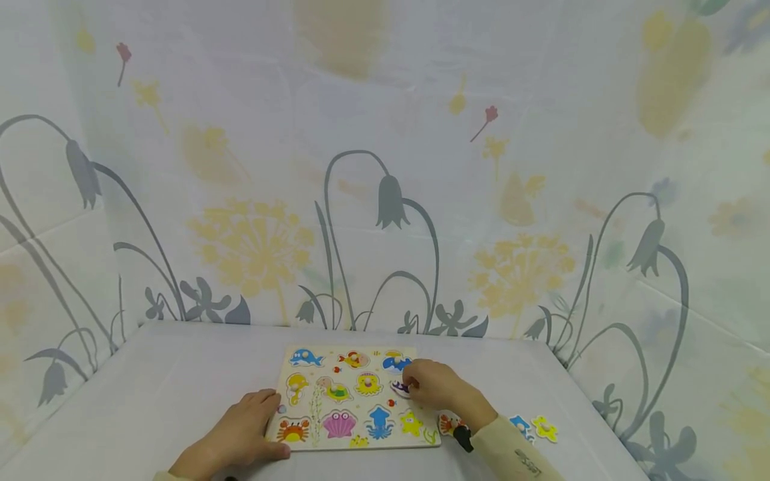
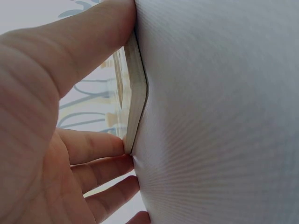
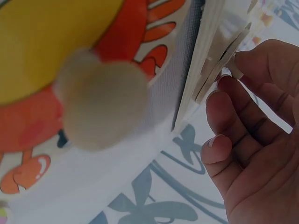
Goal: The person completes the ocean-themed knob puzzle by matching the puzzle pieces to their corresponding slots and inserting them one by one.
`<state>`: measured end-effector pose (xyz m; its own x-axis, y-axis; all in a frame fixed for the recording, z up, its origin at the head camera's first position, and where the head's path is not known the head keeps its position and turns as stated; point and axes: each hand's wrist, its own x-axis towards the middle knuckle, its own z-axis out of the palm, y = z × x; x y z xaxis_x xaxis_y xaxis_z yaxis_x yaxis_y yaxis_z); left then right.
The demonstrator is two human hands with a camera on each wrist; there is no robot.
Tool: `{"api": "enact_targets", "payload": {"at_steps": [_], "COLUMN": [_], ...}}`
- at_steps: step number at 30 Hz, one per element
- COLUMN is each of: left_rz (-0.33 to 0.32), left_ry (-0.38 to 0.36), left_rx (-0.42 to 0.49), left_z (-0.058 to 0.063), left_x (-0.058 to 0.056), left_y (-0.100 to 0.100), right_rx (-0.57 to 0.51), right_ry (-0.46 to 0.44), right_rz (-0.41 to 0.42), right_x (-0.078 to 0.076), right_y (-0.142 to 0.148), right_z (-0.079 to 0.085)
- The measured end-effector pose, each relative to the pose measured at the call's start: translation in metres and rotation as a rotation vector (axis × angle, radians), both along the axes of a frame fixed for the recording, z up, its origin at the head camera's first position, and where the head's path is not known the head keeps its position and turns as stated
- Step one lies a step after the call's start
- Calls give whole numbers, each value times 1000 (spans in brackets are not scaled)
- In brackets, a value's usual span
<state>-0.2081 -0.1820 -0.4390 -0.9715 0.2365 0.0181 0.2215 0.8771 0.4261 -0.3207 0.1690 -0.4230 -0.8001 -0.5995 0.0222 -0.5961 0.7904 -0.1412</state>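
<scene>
A wooden peg puzzle board [image 1: 361, 432] with sea-animal pictures lies flat on the table. My left hand [image 1: 243, 427] rests at its front left corner, fingers straight along the left side, thumb at the front edge. In the left wrist view, the thumb and fingertips meet the board's edge [image 2: 136, 93]. Over the board's right side, my right hand [image 1: 436, 384] pinches the knob of a dark purple-and-white puzzle piece [image 1: 400, 388]. The right wrist view shows that piece [image 3: 217, 74] edge-on, slightly tilted against the board, its picture hidden.
Right of the board lies a crab piece [image 1: 446, 423], partly behind the right wrist; its round knob [image 3: 105, 105] looms close in the right wrist view. A blue piece [image 1: 522, 426] and a yellow star piece [image 1: 545, 429] lie farther right. A flower-printed curtain [image 1: 361, 267] stands behind the table.
</scene>
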Motion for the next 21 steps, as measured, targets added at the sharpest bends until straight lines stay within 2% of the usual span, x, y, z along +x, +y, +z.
{"api": "enact_targets", "payload": {"at_steps": [13,21], "left_rz": [10,14], "left_ry": [-1,-7], "left_rx": [1,-3], "left_z": [-2,-3], "left_x": [-1,-3], "left_y": [-1,-1], "right_rx": [9,14], "right_ry": [-42,-38], "right_rz": [-16,-6], "right_x": [1,2], "right_y": [-7,-6], "right_z": [-1,0]}}
